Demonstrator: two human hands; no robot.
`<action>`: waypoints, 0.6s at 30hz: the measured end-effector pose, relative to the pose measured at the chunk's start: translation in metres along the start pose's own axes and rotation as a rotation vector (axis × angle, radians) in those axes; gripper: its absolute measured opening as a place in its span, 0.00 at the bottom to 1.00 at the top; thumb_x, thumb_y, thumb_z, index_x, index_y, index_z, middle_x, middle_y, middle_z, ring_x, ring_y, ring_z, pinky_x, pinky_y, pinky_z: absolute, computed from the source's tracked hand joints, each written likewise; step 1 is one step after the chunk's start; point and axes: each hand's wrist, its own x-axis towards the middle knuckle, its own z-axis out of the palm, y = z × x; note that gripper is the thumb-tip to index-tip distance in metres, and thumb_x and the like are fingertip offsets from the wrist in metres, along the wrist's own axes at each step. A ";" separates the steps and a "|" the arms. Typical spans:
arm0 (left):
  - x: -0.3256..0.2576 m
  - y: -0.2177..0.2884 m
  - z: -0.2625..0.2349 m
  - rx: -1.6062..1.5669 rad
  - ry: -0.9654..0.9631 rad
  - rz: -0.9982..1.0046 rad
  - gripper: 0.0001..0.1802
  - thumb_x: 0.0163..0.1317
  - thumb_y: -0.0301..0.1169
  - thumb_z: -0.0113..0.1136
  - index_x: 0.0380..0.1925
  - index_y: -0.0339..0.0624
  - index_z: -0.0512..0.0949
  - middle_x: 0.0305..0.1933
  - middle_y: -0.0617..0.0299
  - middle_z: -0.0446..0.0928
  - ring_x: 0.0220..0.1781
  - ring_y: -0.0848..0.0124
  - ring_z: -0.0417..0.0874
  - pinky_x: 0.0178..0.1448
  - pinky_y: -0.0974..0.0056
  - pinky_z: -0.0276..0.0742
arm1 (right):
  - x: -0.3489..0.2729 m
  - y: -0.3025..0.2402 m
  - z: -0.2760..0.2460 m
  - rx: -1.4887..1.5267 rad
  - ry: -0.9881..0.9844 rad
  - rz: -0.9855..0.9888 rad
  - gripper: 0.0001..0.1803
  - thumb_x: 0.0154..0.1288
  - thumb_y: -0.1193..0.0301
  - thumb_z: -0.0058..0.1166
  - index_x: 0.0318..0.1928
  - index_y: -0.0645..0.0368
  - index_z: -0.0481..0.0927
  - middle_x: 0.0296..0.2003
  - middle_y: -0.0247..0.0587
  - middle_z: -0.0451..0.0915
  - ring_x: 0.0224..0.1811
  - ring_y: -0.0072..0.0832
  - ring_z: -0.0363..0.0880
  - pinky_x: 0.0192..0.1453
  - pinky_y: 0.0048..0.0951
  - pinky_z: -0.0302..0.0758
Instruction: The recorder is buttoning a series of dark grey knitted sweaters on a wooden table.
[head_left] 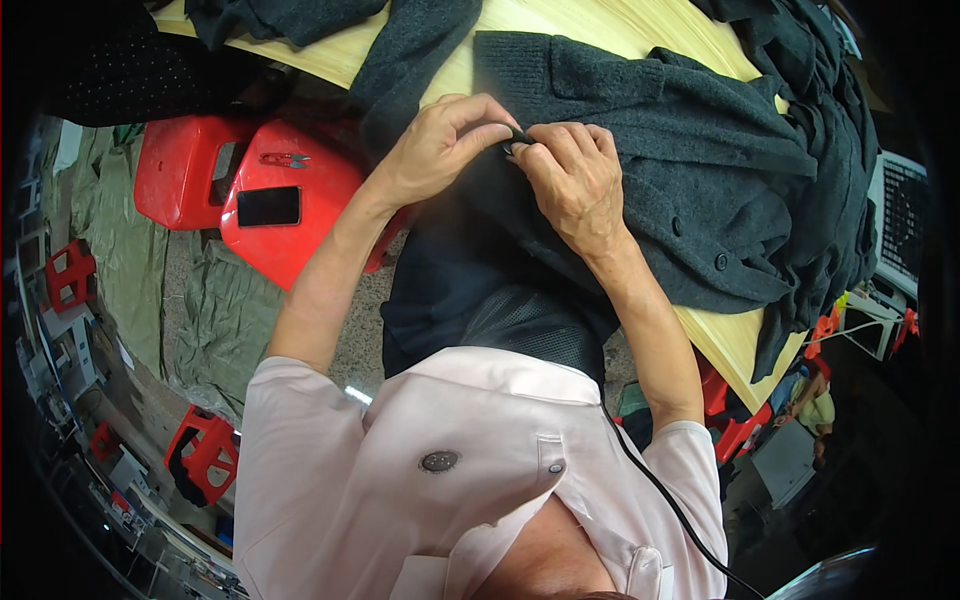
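A dark grey knitted cardigan point(690, 140) is spread over the table edge, part of it hanging toward my lap. Two dark buttons sit on its front, one of them a round button point(721, 262). At the garment's near left edge, my left hand point(440, 145) pinches a small dark piece between thumb and forefinger. Close against it, my right hand point(577, 180) is closed, thumb and forefinger on the same edge. A small dark round shape, probably a button, shows between the fingertips; the rest is hidden by the fingers.
A pale wooden table point(600, 20) lies ahead, with more dark knitwear point(425, 50) on it and a heap at the right. Left of me, a red stool point(270, 235) carries a black phone point(268, 206) and thread snips point(285, 160). Green cloth point(225, 310) covers the floor.
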 end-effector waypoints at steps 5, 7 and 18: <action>0.000 0.013 -0.008 -0.152 -0.090 -0.067 0.10 0.77 0.23 0.70 0.54 0.34 0.89 0.53 0.60 0.90 0.54 0.73 0.90 0.61 0.67 0.85 | -0.004 0.002 -0.001 0.016 0.020 -0.006 0.05 0.63 0.72 0.68 0.40 0.52 0.87 0.41 0.33 0.85 0.43 0.32 0.86 0.52 0.39 0.79; 0.002 0.020 -0.012 -0.203 -0.159 -0.111 0.12 0.71 0.20 0.75 0.53 0.35 0.90 0.53 0.60 0.90 0.54 0.73 0.90 0.61 0.67 0.86 | -0.006 0.003 -0.001 0.046 0.044 -0.007 0.05 0.62 0.73 0.69 0.38 0.53 0.87 0.40 0.33 0.85 0.42 0.33 0.86 0.51 0.38 0.79; 0.002 0.014 0.001 -0.234 -0.028 -0.138 0.14 0.62 0.13 0.75 0.46 0.36 0.94 0.49 0.57 0.92 0.54 0.69 0.92 0.62 0.65 0.87 | -0.004 0.002 0.007 0.120 0.102 -0.012 0.08 0.56 0.77 0.72 0.32 0.58 0.83 0.35 0.38 0.84 0.36 0.35 0.85 0.41 0.37 0.81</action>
